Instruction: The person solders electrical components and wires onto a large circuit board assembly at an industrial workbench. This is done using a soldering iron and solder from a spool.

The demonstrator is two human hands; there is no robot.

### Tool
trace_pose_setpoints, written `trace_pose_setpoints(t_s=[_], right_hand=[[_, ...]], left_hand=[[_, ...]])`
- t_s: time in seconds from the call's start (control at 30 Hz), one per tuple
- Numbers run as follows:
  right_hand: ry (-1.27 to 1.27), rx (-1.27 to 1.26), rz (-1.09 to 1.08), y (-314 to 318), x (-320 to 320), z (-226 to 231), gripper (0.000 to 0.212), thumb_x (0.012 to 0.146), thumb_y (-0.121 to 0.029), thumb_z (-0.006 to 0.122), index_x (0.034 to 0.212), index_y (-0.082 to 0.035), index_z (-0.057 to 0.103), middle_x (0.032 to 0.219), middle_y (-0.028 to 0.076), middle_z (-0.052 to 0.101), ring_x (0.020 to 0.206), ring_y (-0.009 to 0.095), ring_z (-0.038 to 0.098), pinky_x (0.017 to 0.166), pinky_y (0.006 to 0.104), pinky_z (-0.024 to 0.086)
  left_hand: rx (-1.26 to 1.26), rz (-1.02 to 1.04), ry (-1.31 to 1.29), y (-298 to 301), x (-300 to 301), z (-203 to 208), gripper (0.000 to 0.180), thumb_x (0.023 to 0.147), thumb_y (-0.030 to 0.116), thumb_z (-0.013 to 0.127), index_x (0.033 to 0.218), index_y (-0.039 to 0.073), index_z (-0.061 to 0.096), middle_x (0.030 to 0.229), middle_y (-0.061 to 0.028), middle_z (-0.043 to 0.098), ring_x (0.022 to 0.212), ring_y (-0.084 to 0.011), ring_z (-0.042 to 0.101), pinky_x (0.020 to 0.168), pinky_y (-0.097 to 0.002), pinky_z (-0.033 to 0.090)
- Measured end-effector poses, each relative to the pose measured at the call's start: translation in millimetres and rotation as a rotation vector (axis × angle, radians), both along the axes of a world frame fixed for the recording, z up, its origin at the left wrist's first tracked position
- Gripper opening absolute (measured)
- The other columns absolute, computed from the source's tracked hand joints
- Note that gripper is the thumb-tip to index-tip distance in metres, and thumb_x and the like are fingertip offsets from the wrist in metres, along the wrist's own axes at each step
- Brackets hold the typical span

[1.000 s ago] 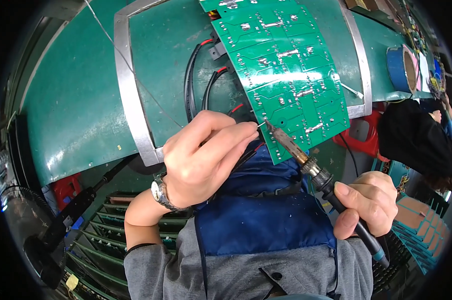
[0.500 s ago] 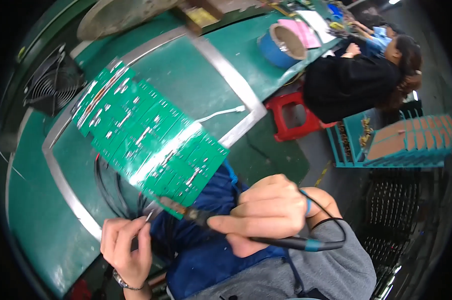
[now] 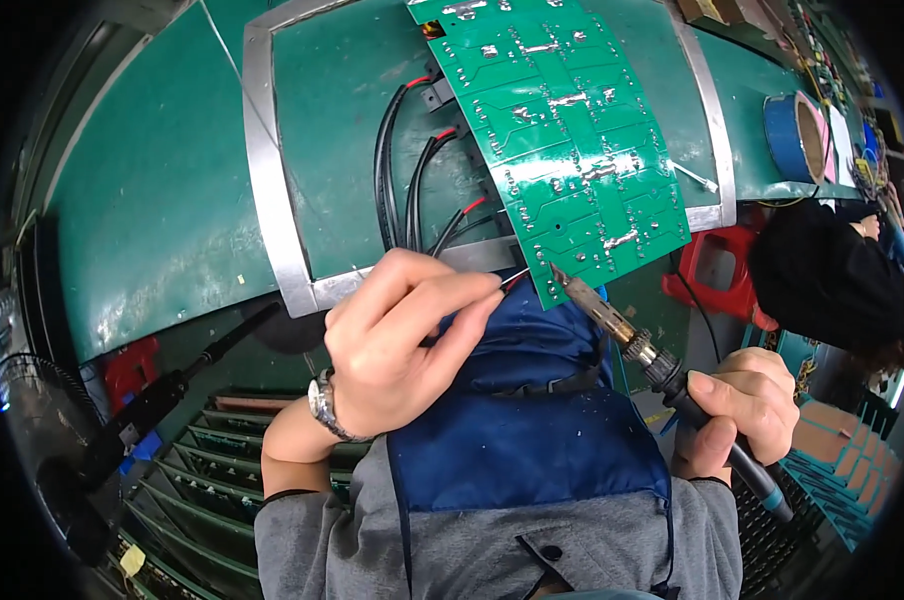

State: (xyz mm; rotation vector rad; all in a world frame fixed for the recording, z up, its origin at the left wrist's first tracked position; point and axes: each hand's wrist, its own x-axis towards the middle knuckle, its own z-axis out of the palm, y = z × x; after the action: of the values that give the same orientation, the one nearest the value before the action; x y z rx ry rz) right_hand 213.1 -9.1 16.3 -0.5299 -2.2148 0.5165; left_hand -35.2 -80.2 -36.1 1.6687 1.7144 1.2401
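Note:
A large green circuit board point(image 3: 582, 130) lies with its soldered side up, its near corner jutting toward me. My right hand point(image 3: 747, 405) is wrapped round the dark handle of a soldering iron point(image 3: 657, 365). The iron's tip is at the board's near edge, by a row of small joints; whether it touches them I cannot tell. Left of that corner my left hand point(image 3: 397, 330) pinches a thin, pale wire point(image 3: 515, 276), probably solder, which points at the same spot. Black cables point(image 3: 384, 170) with red ends come out from under the board's left side.
A metal frame point(image 3: 267, 170) surrounds the board on the green table point(image 3: 162, 200). A blue-rimmed roll point(image 3: 794, 138) stands at the right, near a red stool point(image 3: 717, 280) and a person in black point(image 3: 822, 270). Racks of boards point(image 3: 202, 490) are at lower left, with a fan point(image 3: 47, 390).
The whole view has swung, so the board now sits farther right. My left hand has brought the wire up to the board's near corner, close to the iron's tip. Both hands keep their hold.

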Motion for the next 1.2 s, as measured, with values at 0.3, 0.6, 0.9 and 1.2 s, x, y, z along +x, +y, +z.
trace_pose_setpoints(t_s=[0.3, 0.6, 0.9, 1.2], right_hand=[[-0.05, 0.016, 0.003, -2, -7, 1, 0.018, 0.081, -0.013, 0.061, 0.083, 0.004, 0.067, 0.055, 0.001, 0.055, 0.041, 0.011, 0.049, 0.038, 0.0215, 0.036], [-0.132, 0.094, 0.036, -5, -11, 6, 0.021, 0.082, -0.016, 0.062, 0.083, 0.003, 0.068, 0.054, 0.0, 0.053, 0.04, 0.009, 0.048, 0.036, 0.0196, 0.033], [-0.023, 0.017, 0.046, -10, 9, 6, 0.026, 0.086, -0.02, 0.059, 0.084, 0.004, 0.068, 0.055, 0.0, 0.054, 0.04, 0.01, 0.049, 0.036, 0.0207, 0.033], [-0.106, 0.124, 0.073, -19, 0, 7, 0.021, 0.084, -0.018, 0.061, 0.083, 0.002, 0.069, 0.053, -0.001, 0.05, 0.04, 0.007, 0.045, 0.035, 0.0184, 0.03]], left_hand=[[0.064, -0.055, 0.003, 6, 3, -12, 0.018, 0.072, -0.003, 0.076, 0.088, 0.003, 0.07, 0.078, -0.0027, 0.057, 0.055, -0.0066, 0.047, 0.047, -0.0211, 0.038], [0.143, -0.062, 0.098, 4, 5, -13, 0.023, 0.07, -0.002, 0.077, 0.091, 0.005, 0.072, 0.08, -0.0046, 0.057, 0.057, -0.0095, 0.051, 0.049, -0.0223, 0.041], [0.133, -0.111, 0.122, -4, 4, -11, 0.023, 0.067, -0.002, 0.077, 0.088, 0.007, 0.072, 0.076, -0.0043, 0.056, 0.059, -0.0127, 0.053, 0.05, -0.0241, 0.042], [0.172, -0.168, 0.209, -5, 7, -13, 0.028, 0.065, 0.0, 0.079, 0.091, 0.008, 0.073, 0.076, -0.0043, 0.056, 0.061, -0.0149, 0.056, 0.051, -0.0258, 0.044]])
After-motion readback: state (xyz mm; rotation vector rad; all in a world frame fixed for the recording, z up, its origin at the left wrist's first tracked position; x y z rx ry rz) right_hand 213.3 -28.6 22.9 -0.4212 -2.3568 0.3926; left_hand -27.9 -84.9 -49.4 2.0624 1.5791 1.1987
